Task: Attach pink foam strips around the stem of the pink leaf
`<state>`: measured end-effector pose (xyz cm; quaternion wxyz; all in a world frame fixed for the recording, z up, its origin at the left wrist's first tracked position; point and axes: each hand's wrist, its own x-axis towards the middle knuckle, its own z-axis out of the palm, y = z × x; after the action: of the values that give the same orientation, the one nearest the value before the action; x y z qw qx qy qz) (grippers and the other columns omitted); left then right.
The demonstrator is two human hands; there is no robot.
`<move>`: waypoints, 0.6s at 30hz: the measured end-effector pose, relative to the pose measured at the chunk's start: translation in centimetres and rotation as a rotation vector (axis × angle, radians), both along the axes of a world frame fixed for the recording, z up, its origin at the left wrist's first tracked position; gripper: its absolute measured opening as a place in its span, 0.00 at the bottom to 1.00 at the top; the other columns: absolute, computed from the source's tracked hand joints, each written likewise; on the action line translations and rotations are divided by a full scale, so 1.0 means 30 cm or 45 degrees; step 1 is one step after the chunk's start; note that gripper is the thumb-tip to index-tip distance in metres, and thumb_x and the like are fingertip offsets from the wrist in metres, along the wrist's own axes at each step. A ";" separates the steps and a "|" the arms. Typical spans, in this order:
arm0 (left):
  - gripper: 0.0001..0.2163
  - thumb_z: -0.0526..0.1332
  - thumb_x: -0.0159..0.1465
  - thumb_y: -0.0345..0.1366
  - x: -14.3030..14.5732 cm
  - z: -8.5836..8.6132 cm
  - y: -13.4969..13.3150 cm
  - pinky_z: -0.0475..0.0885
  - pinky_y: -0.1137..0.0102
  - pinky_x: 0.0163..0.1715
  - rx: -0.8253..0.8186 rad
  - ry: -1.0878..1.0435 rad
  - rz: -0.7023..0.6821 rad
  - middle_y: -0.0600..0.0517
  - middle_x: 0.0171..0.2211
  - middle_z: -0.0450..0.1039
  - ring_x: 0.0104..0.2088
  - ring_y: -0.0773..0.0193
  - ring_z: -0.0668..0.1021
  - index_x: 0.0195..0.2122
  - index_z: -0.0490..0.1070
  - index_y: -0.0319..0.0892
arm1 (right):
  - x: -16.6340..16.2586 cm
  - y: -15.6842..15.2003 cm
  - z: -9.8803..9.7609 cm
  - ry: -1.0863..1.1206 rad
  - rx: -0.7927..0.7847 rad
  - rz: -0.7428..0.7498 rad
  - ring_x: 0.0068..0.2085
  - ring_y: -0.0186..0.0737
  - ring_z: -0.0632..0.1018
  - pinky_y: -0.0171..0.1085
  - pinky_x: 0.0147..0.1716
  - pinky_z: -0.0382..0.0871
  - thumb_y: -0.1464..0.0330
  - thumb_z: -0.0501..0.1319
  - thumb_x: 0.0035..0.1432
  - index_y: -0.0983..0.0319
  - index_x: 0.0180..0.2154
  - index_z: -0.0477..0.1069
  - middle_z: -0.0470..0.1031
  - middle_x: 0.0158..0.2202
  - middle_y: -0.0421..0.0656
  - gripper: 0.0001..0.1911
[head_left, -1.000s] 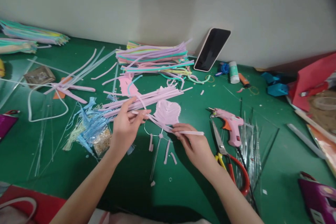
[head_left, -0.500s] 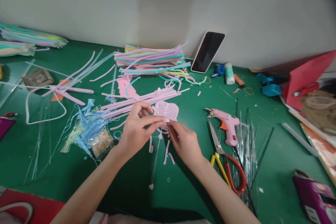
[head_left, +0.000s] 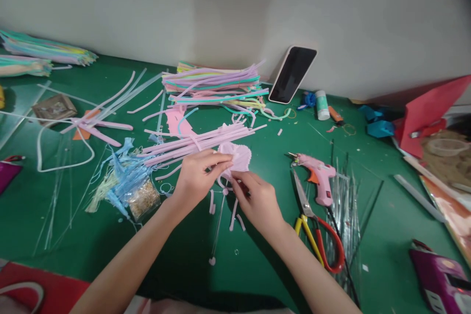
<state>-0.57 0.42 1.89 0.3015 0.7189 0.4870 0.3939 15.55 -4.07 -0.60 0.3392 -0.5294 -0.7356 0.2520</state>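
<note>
Both hands meet at a pale pink, heart-like piece of fuzzy pipe cleaner [head_left: 242, 157] with a scalloped edge. My left hand [head_left: 196, 171] pinches at its left side, thumb and forefinger together. From below, my right hand [head_left: 257, 201] has its fingertips closed on the lower edge. The exact grip of each is partly hidden by fingers. Just below the piece, a thin wire stick with a small pink heart [head_left: 212, 261] at its lower end lies on the table. Short pink pipe cleaner offcuts [head_left: 233, 215] lie near my right hand.
Pink pipe cleaners [head_left: 206, 140] and a mixed bundle [head_left: 217, 81] lie behind the hands. Blue tassels [head_left: 127, 171] and a bag of gold bits [head_left: 143, 199] are left. Scissors [head_left: 331, 245] and a pink glue gun [head_left: 320, 176] lie right. A phone [head_left: 293, 74] leans on the wall.
My left hand has lowered and turned, its fingers shifting over the left of the heart-like piece. More of that piece shows now. My right hand stays at its lower edge.
</note>
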 end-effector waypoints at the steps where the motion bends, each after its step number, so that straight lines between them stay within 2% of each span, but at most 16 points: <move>1: 0.06 0.62 0.63 0.35 0.002 0.000 0.000 0.74 0.71 0.35 0.004 0.009 -0.001 0.51 0.33 0.80 0.34 0.63 0.80 0.36 0.79 0.43 | -0.005 -0.002 0.003 0.015 -0.005 -0.035 0.32 0.38 0.78 0.36 0.34 0.72 0.70 0.54 0.64 0.60 0.45 0.69 0.77 0.38 0.46 0.09; 3: 0.06 0.61 0.63 0.36 0.004 -0.001 0.000 0.74 0.70 0.36 0.041 0.023 -0.032 0.51 0.34 0.80 0.34 0.63 0.80 0.36 0.79 0.44 | -0.014 -0.003 0.009 0.053 -0.005 -0.156 0.28 0.35 0.76 0.35 0.28 0.71 0.68 0.56 0.63 0.60 0.47 0.66 0.74 0.40 0.46 0.11; 6: 0.07 0.60 0.65 0.35 0.006 0.004 0.001 0.75 0.70 0.38 0.125 0.061 -0.125 0.51 0.35 0.80 0.36 0.63 0.80 0.37 0.78 0.44 | -0.024 0.002 0.017 0.092 0.012 -0.262 0.24 0.33 0.73 0.33 0.24 0.68 0.65 0.58 0.61 0.60 0.42 0.65 0.73 0.35 0.42 0.08; 10: 0.09 0.62 0.63 0.35 0.005 0.020 0.000 0.75 0.72 0.41 0.102 0.151 -0.156 0.52 0.38 0.81 0.38 0.64 0.81 0.44 0.76 0.44 | -0.026 0.023 0.021 0.131 -0.041 -0.209 0.23 0.33 0.72 0.32 0.25 0.66 0.65 0.62 0.58 0.59 0.33 0.65 0.71 0.26 0.37 0.06; 13: 0.14 0.64 0.61 0.37 -0.003 0.026 0.001 0.75 0.73 0.40 -0.002 0.178 -0.120 0.54 0.37 0.81 0.37 0.63 0.82 0.48 0.74 0.46 | -0.021 0.041 0.023 0.159 -0.094 -0.206 0.22 0.32 0.71 0.31 0.23 0.64 0.67 0.62 0.57 0.59 0.31 0.65 0.70 0.23 0.35 0.06; 16: 0.11 0.64 0.61 0.39 -0.018 0.024 0.005 0.75 0.74 0.39 -0.033 0.190 -0.147 0.55 0.35 0.82 0.37 0.63 0.82 0.45 0.76 0.47 | -0.011 0.052 0.029 0.127 -0.072 -0.137 0.23 0.33 0.71 0.31 0.24 0.64 0.68 0.60 0.59 0.60 0.34 0.68 0.71 0.24 0.36 0.02; 18: 0.08 0.63 0.62 0.40 -0.031 0.026 0.007 0.74 0.74 0.39 -0.003 0.222 -0.181 0.55 0.36 0.82 0.37 0.63 0.82 0.40 0.78 0.46 | -0.002 0.056 0.035 0.098 -0.013 -0.065 0.25 0.34 0.72 0.32 0.26 0.65 0.69 0.58 0.61 0.60 0.34 0.70 0.73 0.27 0.39 0.03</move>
<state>-1.50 0.64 2.66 0.2861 0.7827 0.4597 0.3070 15.48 -2.38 0.44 0.3709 -0.5398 -0.7069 0.2671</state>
